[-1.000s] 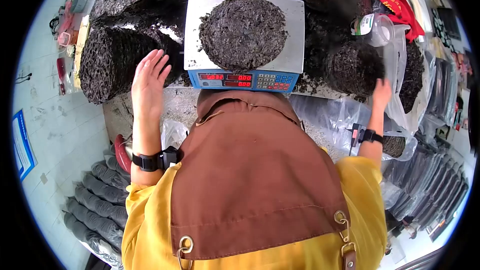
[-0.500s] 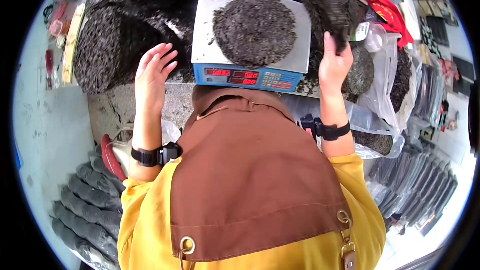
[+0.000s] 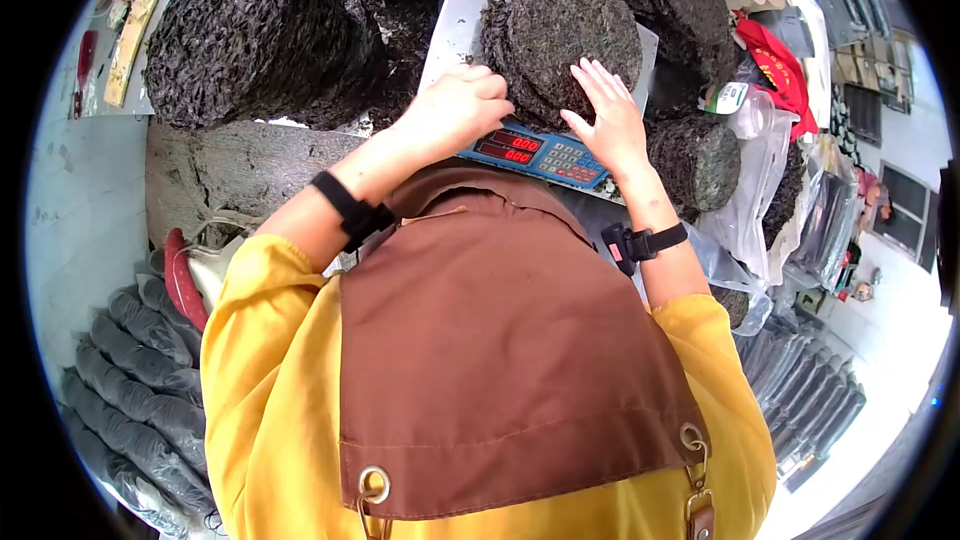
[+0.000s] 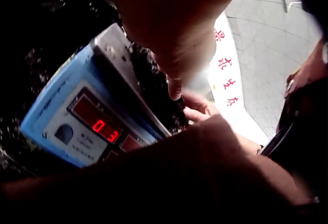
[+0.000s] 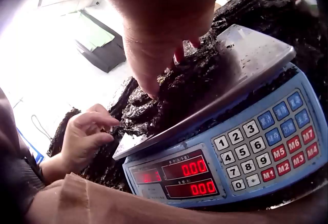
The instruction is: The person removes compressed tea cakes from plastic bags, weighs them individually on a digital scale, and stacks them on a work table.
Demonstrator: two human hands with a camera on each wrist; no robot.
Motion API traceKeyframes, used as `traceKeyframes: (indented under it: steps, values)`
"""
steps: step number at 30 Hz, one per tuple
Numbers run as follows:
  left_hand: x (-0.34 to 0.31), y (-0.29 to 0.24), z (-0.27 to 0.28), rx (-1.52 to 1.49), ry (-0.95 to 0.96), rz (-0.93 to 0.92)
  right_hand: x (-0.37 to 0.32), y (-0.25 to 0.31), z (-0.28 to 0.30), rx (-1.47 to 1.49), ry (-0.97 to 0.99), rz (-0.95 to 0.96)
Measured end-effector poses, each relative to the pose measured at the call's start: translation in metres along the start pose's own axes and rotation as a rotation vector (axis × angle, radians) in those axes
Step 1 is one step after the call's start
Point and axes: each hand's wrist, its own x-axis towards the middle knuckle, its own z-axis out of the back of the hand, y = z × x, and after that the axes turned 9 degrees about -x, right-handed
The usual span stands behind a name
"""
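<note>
Round, dark cakes of dried seaweed (image 3: 575, 25) lie overlapping on the metal pan of a blue digital scale (image 5: 205, 167). My right hand (image 3: 612, 120) rests on the top cake with its fingers straight and spread and its thumb toward the near edge. At the front left of the pan my left hand (image 3: 455, 112) has its fingers curled. In the right wrist view, the thumb and forefinger of that left hand (image 5: 84, 137) pinch at the seaweed's edge. Red digits glow on the display (image 3: 512, 148), partly covered by the left hand.
A large seaweed stack (image 3: 250, 40) lies on its side at the left. More seaweed (image 3: 690, 15) is behind and right of the scale, with a plastic jar (image 3: 750, 112), red cloth (image 3: 780, 65) and clear bag (image 3: 745, 205). Bagged rolls (image 3: 140, 380) lie low at the left.
My right hand has gone from the seaweed at the right to the scale, bringing a cake, and rests on it there. My left hand has come in from the left to the pan's front edge.
</note>
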Motion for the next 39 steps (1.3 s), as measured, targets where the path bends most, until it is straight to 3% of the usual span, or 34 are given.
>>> traceKeyframes:
  steps: [4, 6, 12, 14, 16, 18, 20, 21, 22, 24, 28, 30, 31, 32, 33, 34, 36, 38, 39]
  values:
    - [0.000, 0.008, -0.031, 0.012, -0.040, 0.000, 0.000, -0.002, -0.002, 0.006, 0.000, -0.003]
    - [0.001, 0.006, -0.038, 0.020, -0.124, 0.093, -0.001, -0.001, -0.004, -0.011, -0.007, 0.002]
    - [0.002, 0.009, -0.035, 0.088, -0.066, 0.070, -0.001, -0.002, -0.004, 0.015, -0.005, 0.001]
    - [-0.001, -0.002, -0.020, -0.144, -0.140, 0.218, -0.002, -0.004, -0.002, 0.013, -0.009, 0.001]
    - [-0.004, -0.016, 0.002, -0.268, -0.314, 0.325, -0.002, -0.007, 0.002, 0.060, 0.015, 0.015]
    - [0.006, -0.034, 0.032, -0.325, -0.363, 0.490, -0.003, -0.004, 0.017, 0.050, -0.011, 0.021]
    - [0.031, -0.049, 0.054, -0.171, -0.377, 0.313, -0.003, 0.009, 0.043, 0.609, -0.138, -0.108]
    - [0.052, -0.057, 0.061, -0.094, -0.378, 0.115, 0.000, 0.022, 0.054, 1.376, -0.050, -0.161]
    - [0.071, -0.067, 0.062, 0.001, -0.346, 0.030, 0.002, 0.031, 0.072, 1.725, 0.061, -0.097]
    - [0.105, -0.081, 0.053, 0.068, -0.292, -0.114, 0.005, 0.040, 0.093, 1.749, 0.074, -0.137]
    - [0.124, -0.084, 0.040, 0.057, -0.244, -0.106, 0.000, 0.004, 0.091, 1.937, 0.100, -0.283]
    - [0.104, -0.093, 0.037, -0.167, -0.387, 0.183, -0.014, -0.017, 0.080, 1.787, 0.133, -0.415]
    - [0.083, -0.088, 0.038, -0.113, -0.414, 0.317, -0.019, -0.026, 0.071, 1.804, 0.148, -0.422]
    - [0.061, -0.080, 0.028, -0.109, -0.407, 0.636, -0.019, -0.028, 0.065, 1.817, 0.151, -0.417]
    - [0.038, -0.067, 0.013, -0.037, -0.245, 0.770, -0.019, -0.028, 0.059, 1.768, 0.195, -0.431]
    - [0.022, -0.060, -0.003, 0.009, -0.123, 0.823, -0.018, -0.028, 0.054, 1.717, 0.241, -0.445]
    - [0.007, -0.053, -0.028, -0.111, -0.138, 1.004, 0.004, -0.020, 0.048, 1.601, 0.120, -0.320]
    - [0.006, -0.041, -0.041, -0.421, -0.206, 1.178, 0.032, -0.014, 0.036, 1.539, 0.035, -0.254]
    - [0.007, -0.040, -0.046, -0.516, -0.262, 1.180, 0.044, -0.011, 0.026, 1.564, 0.101, -0.292]
